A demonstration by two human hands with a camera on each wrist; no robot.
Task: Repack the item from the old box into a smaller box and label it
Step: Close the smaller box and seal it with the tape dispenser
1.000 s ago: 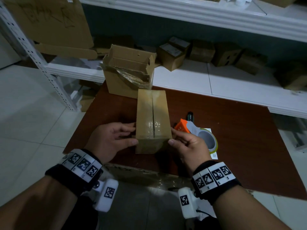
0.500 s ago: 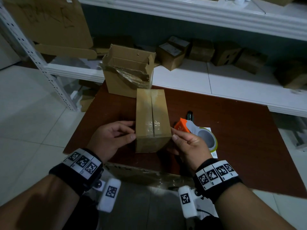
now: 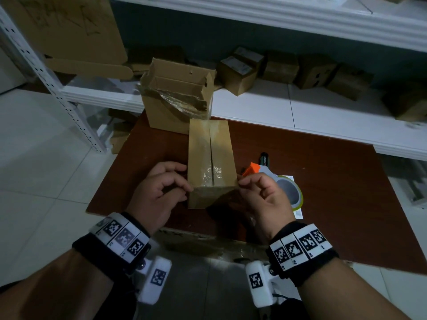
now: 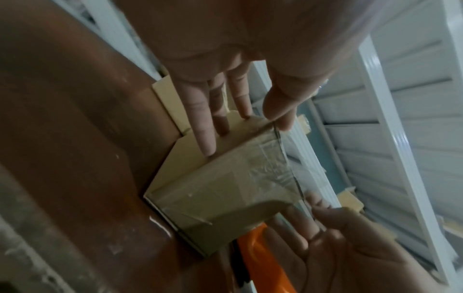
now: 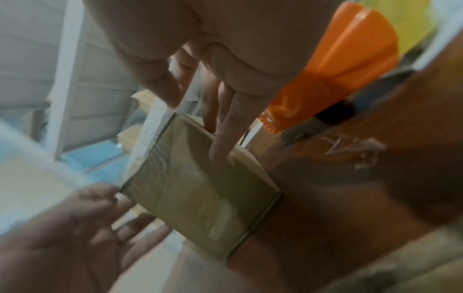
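The small cardboard box (image 3: 210,155) lies closed on the brown table (image 3: 323,181), with clear tape along its top seam and over its near end. My left hand (image 3: 184,185) is at its near left side. In the left wrist view its fingers (image 4: 208,138) lie straight against the side face of the box (image 4: 225,188), thumb at the top corner. My right hand (image 3: 240,183) is at the near right corner, fingers (image 5: 223,142) along the right face of the box (image 5: 200,194). The old box (image 3: 175,100) stands open behind, torn tape hanging over its front.
An orange and white tape dispenser (image 3: 284,188) lies on a white label sheet (image 3: 298,213) just right of my right hand, with a black marker (image 3: 264,158) beyond it. White shelves (image 3: 323,116) with several small boxes run behind the table. The table's near edge lies below my wrists.
Both hands stay at the box's near end. Their thumbs have shifted up from the near face to the top edge corners, and the fingers have bent a little more.
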